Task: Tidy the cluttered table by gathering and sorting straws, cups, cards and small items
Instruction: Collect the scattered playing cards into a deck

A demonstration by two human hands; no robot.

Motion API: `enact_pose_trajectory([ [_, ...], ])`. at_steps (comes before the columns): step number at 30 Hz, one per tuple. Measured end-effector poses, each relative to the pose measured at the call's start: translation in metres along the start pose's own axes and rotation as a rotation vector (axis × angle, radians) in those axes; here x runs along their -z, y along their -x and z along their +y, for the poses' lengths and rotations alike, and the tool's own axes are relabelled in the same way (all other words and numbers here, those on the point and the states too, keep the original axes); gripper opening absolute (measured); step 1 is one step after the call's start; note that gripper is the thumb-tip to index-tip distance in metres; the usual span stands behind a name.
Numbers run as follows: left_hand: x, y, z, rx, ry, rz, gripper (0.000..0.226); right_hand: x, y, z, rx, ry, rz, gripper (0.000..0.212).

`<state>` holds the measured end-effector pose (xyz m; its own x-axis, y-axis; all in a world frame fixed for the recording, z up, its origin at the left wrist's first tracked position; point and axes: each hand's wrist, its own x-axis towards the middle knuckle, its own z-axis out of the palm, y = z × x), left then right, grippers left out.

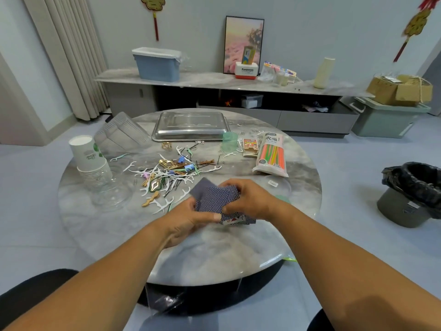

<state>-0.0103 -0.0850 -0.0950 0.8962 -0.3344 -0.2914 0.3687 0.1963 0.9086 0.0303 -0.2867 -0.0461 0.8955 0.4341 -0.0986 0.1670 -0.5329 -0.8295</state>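
Both hands hold a loose stack of blue-backed playing cards [216, 198] just above the round marble table [238, 247]. My left hand [188, 217] grips the stack from the left and below, thumb on top. My right hand [248, 199] curls over its right side. One face-up card sticks out at the bottom. A bag of coloured straws [272, 155] lies at the right. A stack of white paper cups [89, 161] stands at the left. Floss picks, hair pins and clips [171, 174] are scattered across the middle.
A steel tray [191, 126] sits at the table's far side, with clear ribbed cups [119, 132] lying to its left and a green cup [229, 139] to its right. A small card box [249, 146] lies by the straws. A black-lined bin [412, 194] stands on the floor right.
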Motion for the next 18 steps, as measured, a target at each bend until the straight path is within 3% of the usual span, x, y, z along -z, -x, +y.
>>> enact_pose_trajectory([
  [4, -0.003, 0.000, -0.011, -0.176, -0.143, 0.211, 0.052, -0.017, -0.002, 0.004, 0.147, 0.411, 0.041, 0.076],
  [8, -0.007, 0.000, -0.019, -0.236, -0.216, 0.244, 0.045, -0.018, 0.004, 0.014, 0.142, 0.507, 0.112, 0.114],
  [13, -0.011, -0.007, -0.024, -0.272, -0.197, 0.282, 0.033, -0.014, 0.018, 0.025, -0.015, 0.096, 0.203, 0.130],
  [15, -0.012, -0.007, -0.024, -0.287, -0.195, 0.306, 0.032, -0.017, 0.019, 0.025, -0.080, -0.138, 0.267, 0.117],
  [18, -0.016, -0.005, -0.024, -0.280, -0.192, 0.277, 0.036, -0.032, 0.014, 0.009, -0.184, -0.565, 0.424, 0.079],
])
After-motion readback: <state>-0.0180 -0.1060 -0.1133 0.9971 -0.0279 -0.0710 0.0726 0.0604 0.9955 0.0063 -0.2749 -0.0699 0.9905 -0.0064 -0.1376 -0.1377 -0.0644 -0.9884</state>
